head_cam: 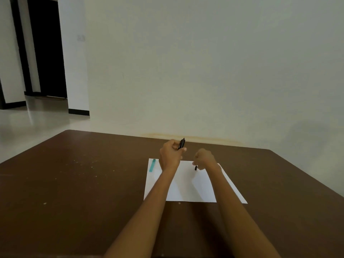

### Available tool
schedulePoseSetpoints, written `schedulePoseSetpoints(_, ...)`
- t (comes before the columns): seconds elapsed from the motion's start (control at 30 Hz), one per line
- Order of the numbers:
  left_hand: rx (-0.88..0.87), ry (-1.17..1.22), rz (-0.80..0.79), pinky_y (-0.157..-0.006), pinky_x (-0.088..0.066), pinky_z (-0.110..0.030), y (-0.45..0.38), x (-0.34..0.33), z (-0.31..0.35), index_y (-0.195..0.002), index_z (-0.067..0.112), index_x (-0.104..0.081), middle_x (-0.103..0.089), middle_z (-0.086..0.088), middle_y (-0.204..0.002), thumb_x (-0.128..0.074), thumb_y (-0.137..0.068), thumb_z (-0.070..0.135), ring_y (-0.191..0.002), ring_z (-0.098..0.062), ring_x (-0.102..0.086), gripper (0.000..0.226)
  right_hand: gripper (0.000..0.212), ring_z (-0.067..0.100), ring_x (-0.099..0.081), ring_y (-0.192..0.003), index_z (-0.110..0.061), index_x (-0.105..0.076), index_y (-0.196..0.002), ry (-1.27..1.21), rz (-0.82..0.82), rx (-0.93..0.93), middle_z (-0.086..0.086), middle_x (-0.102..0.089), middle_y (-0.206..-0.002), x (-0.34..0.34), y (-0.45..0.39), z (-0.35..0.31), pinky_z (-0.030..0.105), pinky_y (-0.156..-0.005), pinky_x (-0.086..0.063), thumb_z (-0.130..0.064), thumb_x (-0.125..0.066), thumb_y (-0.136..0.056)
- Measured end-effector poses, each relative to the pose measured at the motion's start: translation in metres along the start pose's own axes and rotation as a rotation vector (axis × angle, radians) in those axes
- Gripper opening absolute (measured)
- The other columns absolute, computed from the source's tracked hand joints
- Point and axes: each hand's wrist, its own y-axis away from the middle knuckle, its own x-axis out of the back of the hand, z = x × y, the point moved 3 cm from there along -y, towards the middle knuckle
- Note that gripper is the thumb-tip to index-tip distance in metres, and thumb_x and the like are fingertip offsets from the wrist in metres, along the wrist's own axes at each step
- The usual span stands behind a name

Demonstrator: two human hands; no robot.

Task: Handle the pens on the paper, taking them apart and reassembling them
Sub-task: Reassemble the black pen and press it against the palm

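A white sheet of paper (188,190) lies on the brown table. My left hand (170,155) is raised above the paper's far edge and grips a black pen (181,143), which sticks up and to the right out of the fist. My right hand (204,158) is curled over the paper's far right part, and a small black pen part (195,167) shows just under its fingers, touching or near the sheet. Whether the fingers hold that part is unclear. A teal pen (152,165) lies at the paper's far left corner.
The brown table (83,183) reaches to a pale wall at the back, with small light specks on its left half. A doorway and open floor lie beyond the table's far left corner.
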Motion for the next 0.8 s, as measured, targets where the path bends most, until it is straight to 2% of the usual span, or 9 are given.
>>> schedulePoseSetpoints(0.13,-0.009,-0.011,-0.019,-0.073,-0.057,-0.043,0.003,-0.005,0.000,-0.096,0.012,-0.066,-0.069,-0.004,-0.089,-0.072,-0.079,0.017,-0.061,-0.021,-0.066,0.019,0.025,0.028,-0.067,-0.102,0.003,-0.067,-0.111,0.045,0.015,-0.006,0.016,-0.069,-0.111,-0.009,-0.003,0.008,0.035,-0.091,-0.054,-0.003,-0.060,-0.087)
schedulePoseSetpoints(0.27,-0.014,-0.016,-0.018,-0.073,-0.057,-0.041,0.004,-0.003,-0.003,-0.095,0.013,-0.066,-0.069,-0.003,-0.087,-0.072,-0.079,0.017,-0.062,-0.018,-0.065,0.018,0.021,0.027,-0.069,-0.094,0.003,-0.071,-0.103,-0.032,0.036,0.004,0.017,-0.071,-0.104,-0.014,-0.010,0.014,0.036,-0.089,-0.056,0.001,-0.060,-0.086)
schedulePoseSetpoints(0.33,-0.019,-0.026,-0.020,-0.072,-0.058,-0.040,0.004,-0.002,-0.003,-0.094,0.014,-0.066,-0.069,-0.002,-0.085,-0.072,-0.079,0.017,-0.061,-0.018,-0.065,0.017,0.017,0.023,-0.068,-0.079,0.003,-0.072,-0.098,-0.188,0.074,0.027,0.016,-0.072,-0.090,-0.009,-0.012,0.013,0.033,-0.085,-0.057,0.000,-0.061,-0.085)
schedulePoseSetpoints(0.43,-0.021,-0.033,-0.016,-0.071,-0.058,-0.040,0.002,0.000,-0.003,-0.093,0.014,-0.067,-0.068,0.000,-0.083,-0.074,-0.078,0.015,-0.063,-0.018,-0.065,0.017,0.007,0.014,-0.061,-0.059,-0.006,-0.067,-0.088,-0.541,0.225,0.096,0.007,-0.067,-0.071,0.016,-0.009,0.002,0.031,-0.074,-0.055,-0.005,-0.064,-0.082)
schedulePoseSetpoints(0.57,-0.035,-0.082,0.006,-0.071,-0.054,-0.035,0.001,0.000,-0.005,-0.092,0.016,-0.066,-0.064,0.006,-0.080,-0.074,-0.078,0.018,-0.075,-0.017,-0.064,0.016,0.018,0.018,-0.070,-0.069,-0.007,-0.057,-0.102,-0.838,0.213,0.218,0.008,-0.069,-0.085,0.047,-0.002,-0.015,0.031,-0.079,-0.057,-0.007,-0.063,-0.085)
schedulePoseSetpoints(0.7,-0.058,-0.104,0.011,-0.072,-0.056,-0.035,0.001,-0.004,-0.005,-0.095,0.016,-0.067,-0.067,0.005,-0.083,-0.072,-0.079,0.019,-0.080,-0.016,-0.065,0.017,0.022,0.023,-0.070,-0.075,-0.004,-0.053,-0.111,-0.834,0.134,0.248,0.011,-0.066,-0.092,0.056,0.002,-0.024,0.034,-0.082,-0.059,-0.003,-0.058,-0.089)
schedulePoseSetpoints(0.8,-0.080,-0.125,0.010,-0.070,-0.054,-0.031,0.001,-0.005,-0.003,-0.096,0.017,-0.068,-0.065,0.008,-0.081,-0.072,-0.080,0.019,-0.079,-0.014,-0.064,0.017,0.023,0.016,-0.068,-0.070,-0.002,-0.054,-0.113,-0.753,0.112,0.243,0.013,-0.065,-0.096,0.051,0.002,-0.026,0.024,-0.069,-0.059,-0.002,-0.057,-0.090)
